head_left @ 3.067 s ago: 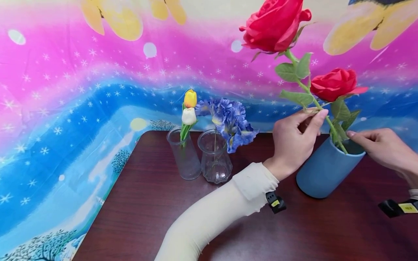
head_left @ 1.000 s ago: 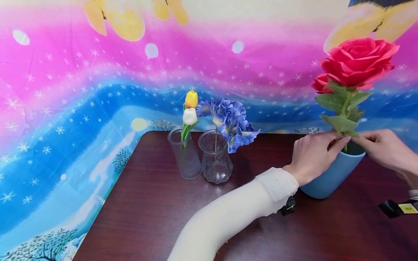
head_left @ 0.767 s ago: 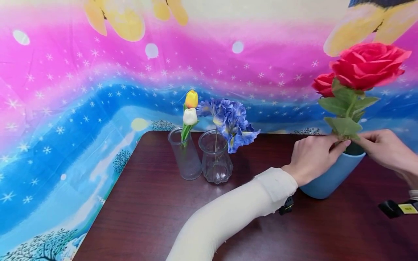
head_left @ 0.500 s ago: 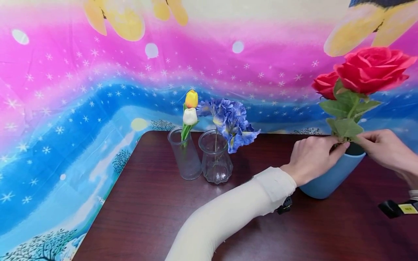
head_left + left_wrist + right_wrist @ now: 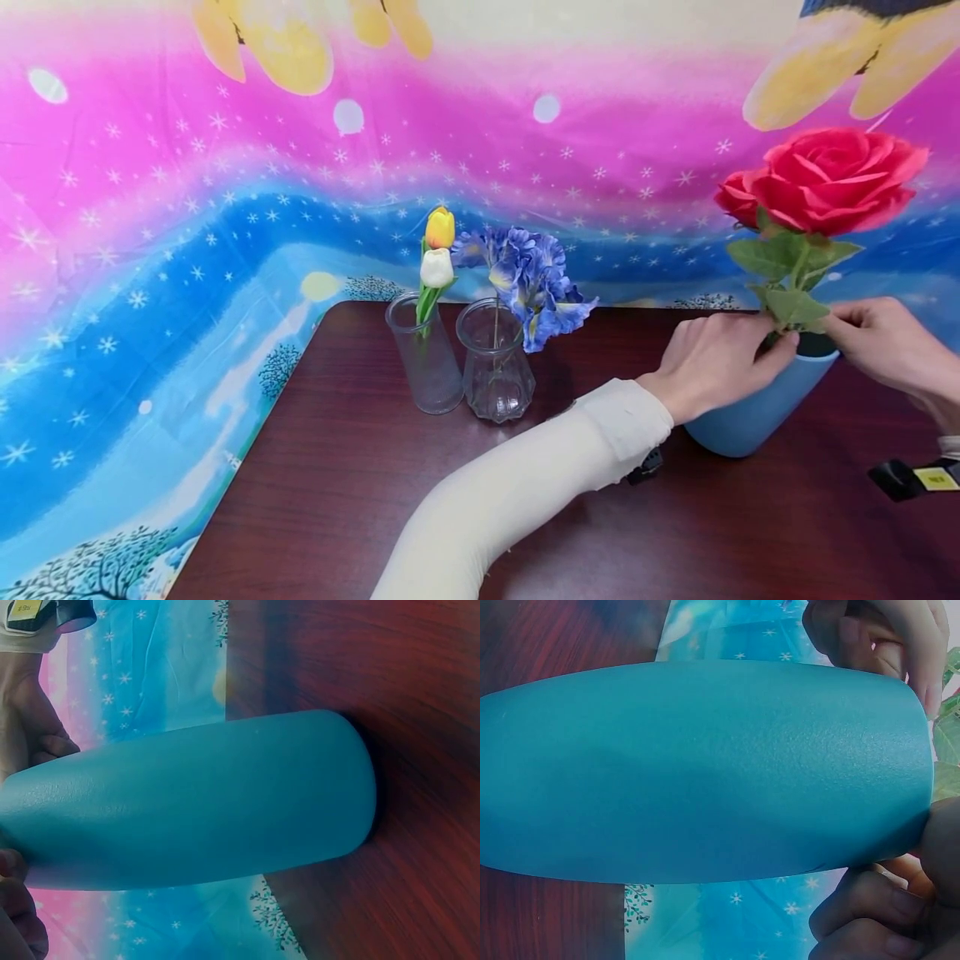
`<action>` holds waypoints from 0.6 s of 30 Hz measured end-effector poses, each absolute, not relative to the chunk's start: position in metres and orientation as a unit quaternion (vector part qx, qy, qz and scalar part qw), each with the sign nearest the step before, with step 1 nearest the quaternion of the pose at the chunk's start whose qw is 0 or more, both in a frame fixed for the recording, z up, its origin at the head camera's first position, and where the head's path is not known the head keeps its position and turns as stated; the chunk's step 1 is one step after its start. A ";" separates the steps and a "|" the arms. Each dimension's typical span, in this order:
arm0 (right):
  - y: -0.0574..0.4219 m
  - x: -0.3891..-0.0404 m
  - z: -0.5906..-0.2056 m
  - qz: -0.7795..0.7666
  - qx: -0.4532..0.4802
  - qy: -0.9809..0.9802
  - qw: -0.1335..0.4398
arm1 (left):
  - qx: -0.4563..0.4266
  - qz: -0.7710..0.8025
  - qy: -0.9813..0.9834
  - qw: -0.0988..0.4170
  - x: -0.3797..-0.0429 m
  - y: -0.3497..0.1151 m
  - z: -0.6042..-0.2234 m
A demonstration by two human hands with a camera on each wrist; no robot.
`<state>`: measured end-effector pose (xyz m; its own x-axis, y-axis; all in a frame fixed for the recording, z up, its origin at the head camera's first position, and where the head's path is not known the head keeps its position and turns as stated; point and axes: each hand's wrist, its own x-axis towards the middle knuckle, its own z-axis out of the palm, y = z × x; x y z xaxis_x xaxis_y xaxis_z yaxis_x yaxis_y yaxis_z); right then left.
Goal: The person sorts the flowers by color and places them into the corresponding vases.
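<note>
A large red rose [image 5: 840,179] stands with its leafy stem in the mouth of a blue vase [image 5: 757,412]. My left hand [image 5: 716,362] pinches that stem just over the rim; the fingertips are partly hidden behind the leaves and thumb. With thumb and fingers, my right hand [image 5: 892,346] grips the rim from the right. A second, smaller red rose [image 5: 737,200] shows behind the large bloom. The vase wall [image 5: 187,802] fills the middle of the left wrist view. In the right wrist view, fingers of the right hand [image 5: 877,907] lie at the rim.
Left of the hands, a clear cylindrical vase [image 5: 431,375] holds yellow and white tulips [image 5: 437,250]. Close beside it, a faceted glass vase [image 5: 498,383] carries blue-purple irises [image 5: 536,279]. A patterned cloth [image 5: 225,167] hangs behind the dark wooden table [image 5: 337,483].
The large rose has come down into the vase along with my left hand. Over the last half second its bloom shifts left and slightly lower. My right hand stays at the rim.
</note>
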<state>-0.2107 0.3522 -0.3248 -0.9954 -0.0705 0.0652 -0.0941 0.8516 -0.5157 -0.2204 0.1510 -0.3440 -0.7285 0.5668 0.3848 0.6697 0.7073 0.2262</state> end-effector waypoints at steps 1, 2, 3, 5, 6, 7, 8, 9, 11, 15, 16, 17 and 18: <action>0.352 -0.211 -0.325 0.269 0.043 -0.962 0.021 | -0.343 -0.177 -0.911 0.145 -0.221 0.151 -0.344; 0.352 -0.211 -0.325 0.268 0.043 -0.962 0.021 | -0.346 -0.177 -0.910 0.144 -0.221 0.150 -0.344; 0.352 -0.210 -0.325 0.267 0.044 -0.962 0.020 | -0.349 -0.176 -0.909 0.144 -0.221 0.150 -0.344; 0.351 -0.210 -0.325 0.267 0.046 -0.962 0.023 | -0.356 -0.173 -0.907 0.144 -0.222 0.149 -0.344; 0.350 -0.211 -0.325 0.267 0.046 -0.962 0.024 | -0.358 -0.172 -0.906 0.145 -0.222 0.149 -0.343; 0.350 -0.211 -0.325 0.269 0.046 -0.962 0.024 | -0.359 -0.170 -0.906 0.147 -0.223 0.148 -0.343; 0.350 -0.211 -0.324 0.269 0.047 -0.962 0.022 | -0.359 -0.168 -0.906 0.149 -0.223 0.148 -0.343; 0.349 -0.211 -0.324 0.270 0.046 -0.962 0.021 | -0.359 -0.166 -0.906 0.152 -0.223 0.148 -0.343; 0.349 -0.212 -0.324 0.271 0.043 -0.961 0.017 | -0.356 -0.164 -0.906 0.161 -0.223 0.147 -0.342; 0.348 -0.214 -0.324 0.274 0.039 -0.961 0.015 | -0.348 -0.163 -0.908 0.165 -0.222 0.146 -0.341; 0.348 -0.214 -0.325 0.279 0.040 -0.959 0.018 | -0.345 -0.164 -0.910 0.160 -0.221 0.145 -0.340; 0.348 -0.214 -0.325 0.285 0.044 -0.957 0.029 | -0.341 -0.164 -0.913 0.152 -0.221 0.145 -0.338; 0.348 -0.215 -0.325 0.303 0.053 -0.950 0.047 | -0.336 -0.164 -0.916 0.143 -0.221 0.145 -0.337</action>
